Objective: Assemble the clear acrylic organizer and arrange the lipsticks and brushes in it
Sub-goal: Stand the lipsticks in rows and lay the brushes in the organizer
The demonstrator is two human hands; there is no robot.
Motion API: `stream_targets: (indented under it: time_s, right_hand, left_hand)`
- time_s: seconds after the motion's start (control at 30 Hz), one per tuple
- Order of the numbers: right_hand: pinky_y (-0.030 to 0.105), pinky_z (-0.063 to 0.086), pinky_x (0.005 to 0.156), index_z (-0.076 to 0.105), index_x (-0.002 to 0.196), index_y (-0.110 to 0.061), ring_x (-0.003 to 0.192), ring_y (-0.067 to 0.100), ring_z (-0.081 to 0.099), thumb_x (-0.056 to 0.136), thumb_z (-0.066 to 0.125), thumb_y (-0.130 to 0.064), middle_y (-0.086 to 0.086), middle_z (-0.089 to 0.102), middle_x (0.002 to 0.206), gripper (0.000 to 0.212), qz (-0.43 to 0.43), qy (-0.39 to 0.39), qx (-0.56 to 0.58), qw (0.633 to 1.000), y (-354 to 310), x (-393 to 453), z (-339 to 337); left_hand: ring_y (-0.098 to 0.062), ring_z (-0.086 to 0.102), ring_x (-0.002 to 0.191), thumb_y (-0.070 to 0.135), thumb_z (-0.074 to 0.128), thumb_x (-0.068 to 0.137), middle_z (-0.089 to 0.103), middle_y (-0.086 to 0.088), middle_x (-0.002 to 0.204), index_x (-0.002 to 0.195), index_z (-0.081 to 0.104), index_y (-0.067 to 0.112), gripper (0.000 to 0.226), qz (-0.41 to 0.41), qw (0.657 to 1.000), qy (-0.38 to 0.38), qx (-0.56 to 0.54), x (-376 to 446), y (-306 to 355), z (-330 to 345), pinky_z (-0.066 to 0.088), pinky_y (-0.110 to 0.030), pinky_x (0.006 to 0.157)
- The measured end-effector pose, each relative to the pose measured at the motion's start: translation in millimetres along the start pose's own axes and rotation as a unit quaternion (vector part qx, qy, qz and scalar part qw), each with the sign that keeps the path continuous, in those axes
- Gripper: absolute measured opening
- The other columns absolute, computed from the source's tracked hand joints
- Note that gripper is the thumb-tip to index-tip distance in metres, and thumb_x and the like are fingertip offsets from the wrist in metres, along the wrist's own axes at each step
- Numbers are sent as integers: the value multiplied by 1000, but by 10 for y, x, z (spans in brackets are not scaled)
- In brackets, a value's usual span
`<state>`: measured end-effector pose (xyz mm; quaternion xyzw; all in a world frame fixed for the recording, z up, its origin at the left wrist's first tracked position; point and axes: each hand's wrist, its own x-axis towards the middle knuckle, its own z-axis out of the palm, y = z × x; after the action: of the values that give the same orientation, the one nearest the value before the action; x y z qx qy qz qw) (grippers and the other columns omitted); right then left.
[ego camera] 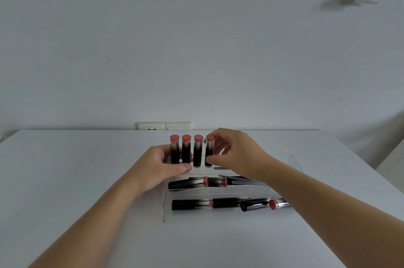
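Nearest me, in the front trough of the organizer (163, 206), lipsticks (192, 204) lie loose on their sides, and a second trough behind them holds more lying tubes with what may be brush handles (242, 180); I cannot tell for sure. Behind that, four tubes stand upright in the back row. My left hand (161, 166) is clamped on the organizer's left end beside the first upright, steadying it. My right hand (236, 154) pinches the fourth tube (209, 151), thumb low, fingers near its cap. If I let go before it seats, I judge it could tip into its neighbour (197, 150) and topple the row. My right wrist hangs just over the lying tubes and could knock them.
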<state>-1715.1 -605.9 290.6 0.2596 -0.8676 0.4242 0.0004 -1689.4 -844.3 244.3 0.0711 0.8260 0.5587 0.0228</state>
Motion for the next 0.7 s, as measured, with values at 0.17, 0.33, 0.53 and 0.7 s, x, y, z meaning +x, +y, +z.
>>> stream_targets:
  time_s: [0.17,0.33,0.53,0.7]
  right_hand:
    - [8,48,65,66,105,-31,74,-4,64,79,80,-13,-11,71,84,35,4,2,3,1000,13,-5,12]
    - [9,48,69,66,106,-32,75,-3,64,79,81,-14,-12,70,84,36,5,-1,-4,1000,18,4,15]
    - [9,48,68,67,109,-27,74,-4,62,79,80,-13,-9,71,86,36,6,-6,-8,1000,10,15,16]
    - [8,47,68,64,105,-34,74,-4,62,78,81,-15,-11,70,84,37,1,-1,-8,1000,14,14,17]
  left_hand:
    - [-3,72,88,47,80,63,77,9,88,97,76,39,35,1,1000,-2,0,-4,5,2,47,-21,80]
    - [-6,72,90,50,80,61,78,9,89,96,75,40,37,1,1000,-1,-4,-3,9,1,48,-24,84]
    - [-5,72,90,41,81,68,78,8,91,93,76,41,26,2,1000,-2,-3,-16,37,0,47,-21,82]
    - [-6,72,90,37,82,72,78,8,91,94,76,41,23,4,1000,-3,-5,-26,47,6,47,-22,82]
